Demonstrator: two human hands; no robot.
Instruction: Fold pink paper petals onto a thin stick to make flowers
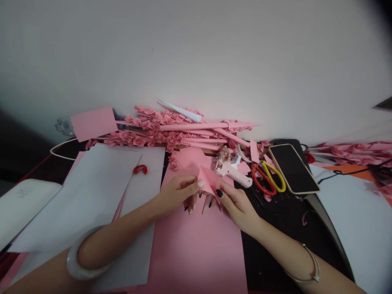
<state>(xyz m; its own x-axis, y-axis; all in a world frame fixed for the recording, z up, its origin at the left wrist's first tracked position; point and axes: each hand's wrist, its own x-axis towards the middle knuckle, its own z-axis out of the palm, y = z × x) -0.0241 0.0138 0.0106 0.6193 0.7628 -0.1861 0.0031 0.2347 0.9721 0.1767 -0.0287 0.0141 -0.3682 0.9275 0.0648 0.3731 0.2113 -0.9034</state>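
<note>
A folded piece of pink paper (208,178) is held up between my two hands, over a large pink sheet (199,249). My left hand (183,191) pinches its left edge, thumb on top and fingers curled beneath. On the opposite edge my right hand (237,203) grips it the same way, its dark-nailed thumb lying on the paper. Just behind the folded paper lies a pale pink hot glue gun (234,174). Scissors with red and yellow handles (268,178) rest to the right of it.
Bundles of pink paper flowers (147,136) line the wall. White sheets (76,188) with a red curved piece (140,169) lie left, beside a white device (26,204). A phone (294,168) rests right, near more white paper (358,220) and flowers (358,153).
</note>
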